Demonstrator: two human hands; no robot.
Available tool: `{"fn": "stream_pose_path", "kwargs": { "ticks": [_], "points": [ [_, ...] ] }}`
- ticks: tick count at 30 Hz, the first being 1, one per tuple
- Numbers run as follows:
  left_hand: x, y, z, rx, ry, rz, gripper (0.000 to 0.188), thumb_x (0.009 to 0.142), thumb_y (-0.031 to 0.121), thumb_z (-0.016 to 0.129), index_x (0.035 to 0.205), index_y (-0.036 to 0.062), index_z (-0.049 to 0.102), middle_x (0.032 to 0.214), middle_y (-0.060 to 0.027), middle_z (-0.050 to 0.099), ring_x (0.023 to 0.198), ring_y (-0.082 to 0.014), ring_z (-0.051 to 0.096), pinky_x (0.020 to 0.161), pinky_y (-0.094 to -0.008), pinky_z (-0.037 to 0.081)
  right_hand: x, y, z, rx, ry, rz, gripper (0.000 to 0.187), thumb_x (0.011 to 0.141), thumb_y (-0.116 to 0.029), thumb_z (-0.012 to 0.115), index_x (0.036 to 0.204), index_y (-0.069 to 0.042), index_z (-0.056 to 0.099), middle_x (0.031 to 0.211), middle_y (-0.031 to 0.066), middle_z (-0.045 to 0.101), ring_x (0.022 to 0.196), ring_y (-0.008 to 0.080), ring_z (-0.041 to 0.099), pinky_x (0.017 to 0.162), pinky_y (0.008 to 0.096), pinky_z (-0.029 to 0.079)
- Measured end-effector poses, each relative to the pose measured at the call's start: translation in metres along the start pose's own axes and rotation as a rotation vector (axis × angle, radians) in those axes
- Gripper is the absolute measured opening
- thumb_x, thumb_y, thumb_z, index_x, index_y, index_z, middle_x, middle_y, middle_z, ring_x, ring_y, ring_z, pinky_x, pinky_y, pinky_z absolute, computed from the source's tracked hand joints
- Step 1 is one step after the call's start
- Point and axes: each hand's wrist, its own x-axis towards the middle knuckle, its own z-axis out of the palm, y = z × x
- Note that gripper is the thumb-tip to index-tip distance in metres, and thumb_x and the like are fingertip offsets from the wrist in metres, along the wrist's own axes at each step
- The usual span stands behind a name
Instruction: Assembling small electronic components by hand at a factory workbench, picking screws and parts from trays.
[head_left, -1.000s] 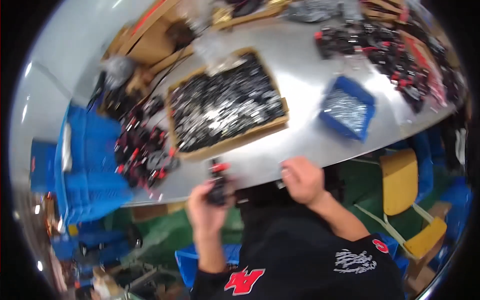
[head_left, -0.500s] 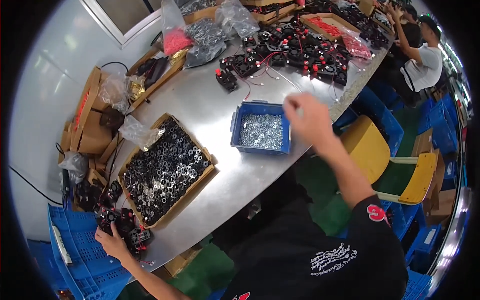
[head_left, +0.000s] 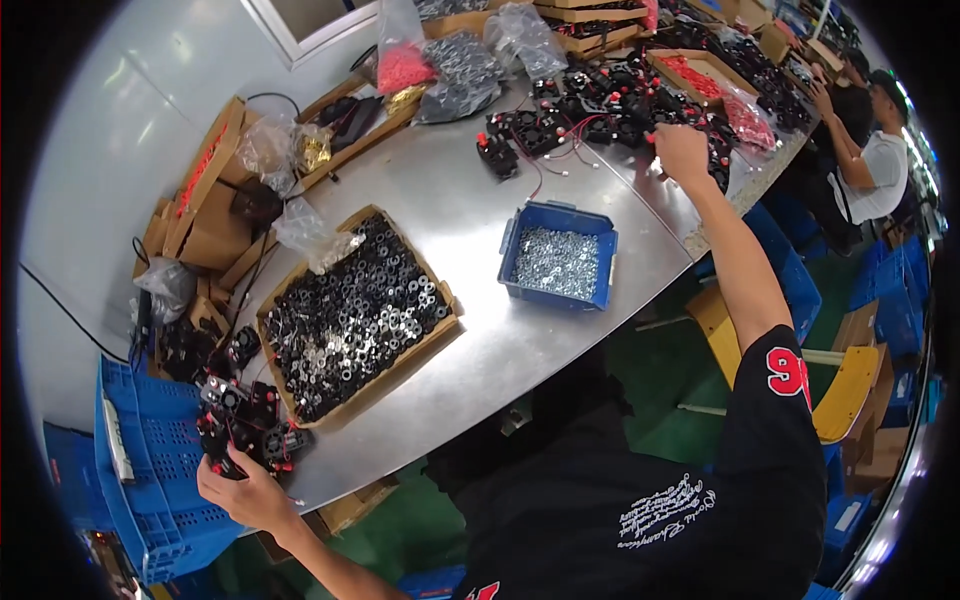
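At the table's left end my left hand (head_left: 245,490) is closed round a black fan unit (head_left: 216,452), its thumb along the top. More black fan units with red parts (head_left: 285,442) lie right beside it, against a blue crate. Stretched out to the far right, my right hand (head_left: 682,155) is at the near edge of a pile of black fan units (head_left: 600,105) with red knobs and thin wires. Its fingers are curled down; whatever they grip is hidden. Between my hands stand a cardboard tray (head_left: 440,318) of black and silver rings and a blue bin (head_left: 555,297) of small metal nuts.
A blue perforated crate (head_left: 160,440) borders the table's left end. Cardboard boxes (head_left: 205,225) and plastic bags (head_left: 460,75) line the wall side. At the far right is an open box (head_left: 700,65) of red parts. Yellow chairs (head_left: 845,395) and another person (head_left: 870,165) are beyond the table.
My right hand has moved from beside the blue bin, farther out to the fan unit pile. My left hand stays at the fan units by the crate. The whole view has shifted slightly.
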Motion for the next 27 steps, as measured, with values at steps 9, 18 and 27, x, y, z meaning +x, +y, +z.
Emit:
{"fn": "stream_pose_path", "kwargs": {
  "ticks": [9,18,27],
  "points": [
    [-0.070,0.093,-0.036,-0.907,-0.431,0.172,0.005,0.086,0.001,0.064,0.090,0.0015,0.063,0.080,-0.0041,0.058,0.055,-0.0080,0.044,0.049,-0.0237,0.035,0.024,0.115,0.046,0.532,0.140,0.223,0.014,0.084,-0.017,0.065,0.092,-0.005,0.065,0.085,0.0167,0.066,0.081,0.0319,0.065,0.074,0.0400,0.052],
    [-0.110,0.154,-0.085,-1.228,-1.065,-0.008,0.023,0.084,0.006,0.069,0.105,0.0002,0.062,0.087,-0.0086,0.064,0.061,-0.0127,0.059,0.055,-0.0243,0.046,-0.073,-0.134,-0.153,0.914,0.181,0.049,0.020,0.098,-0.014,0.053,0.096,0.000,0.067,0.089,0.0074,0.066,0.075,0.0161,0.059,0.070,0.0315,0.047],
    [-0.103,0.150,-0.075,-1.894,-1.280,-1.146,0.028,0.103,0.028,0.048,0.116,0.0040,0.054,0.102,-0.0059,0.064,0.091,-0.0120,0.060,0.083,-0.0293,0.049,-0.242,-0.273,-0.176,0.859,0.462,-1.364,0.020,0.074,-0.012,0.066,0.089,0.001,0.068,0.081,0.0061,0.058,0.083,0.0201,0.063,0.073,0.0335,0.055]
  ]
}}
